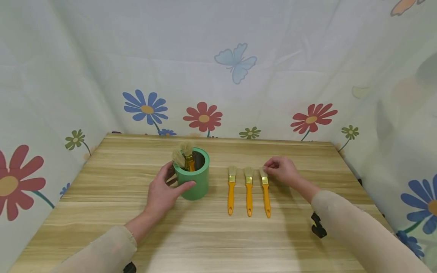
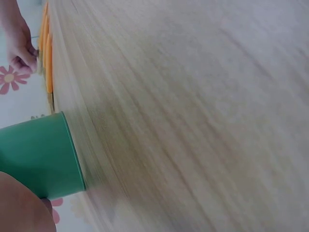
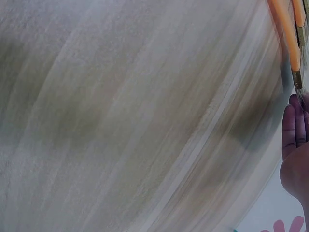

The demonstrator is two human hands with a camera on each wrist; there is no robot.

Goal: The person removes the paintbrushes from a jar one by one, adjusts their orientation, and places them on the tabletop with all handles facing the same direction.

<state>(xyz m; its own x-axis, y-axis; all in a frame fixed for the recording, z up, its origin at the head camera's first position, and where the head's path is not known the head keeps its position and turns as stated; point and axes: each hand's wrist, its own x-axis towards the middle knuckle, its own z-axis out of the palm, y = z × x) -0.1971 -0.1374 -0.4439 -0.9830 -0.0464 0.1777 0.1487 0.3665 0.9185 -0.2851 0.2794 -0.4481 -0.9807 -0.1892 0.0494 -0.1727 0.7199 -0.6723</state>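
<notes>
Pale sleeves [image 1: 355, 227] come closest; the left hand [image 1: 164, 192] curls round the green can [image 1: 198, 185], while the right hand [image 1: 283, 170] pinches the bristles [image 1: 262, 173] of the brush [image 1: 265, 191] farthest right of it: light, I'd guess, soft-tipped, best held by its stiff handle [image 1: 267, 203].

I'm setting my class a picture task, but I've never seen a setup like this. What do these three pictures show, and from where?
There is no robot here: a person uses their bare left hand and right hand. The widest picture comes from a camera worn on the head, looking forward and down; the other two come from cameras on the left and right wrists. On the wood-grain tabletop stands a green cylindrical container with at least two paintbrushes in it, bristles up. To its right, three orange-handled paintbrushes lie in a row. The left hand grips the container; the right hand appears to pinch the bristles of the rightmost paintbrush.
</notes>
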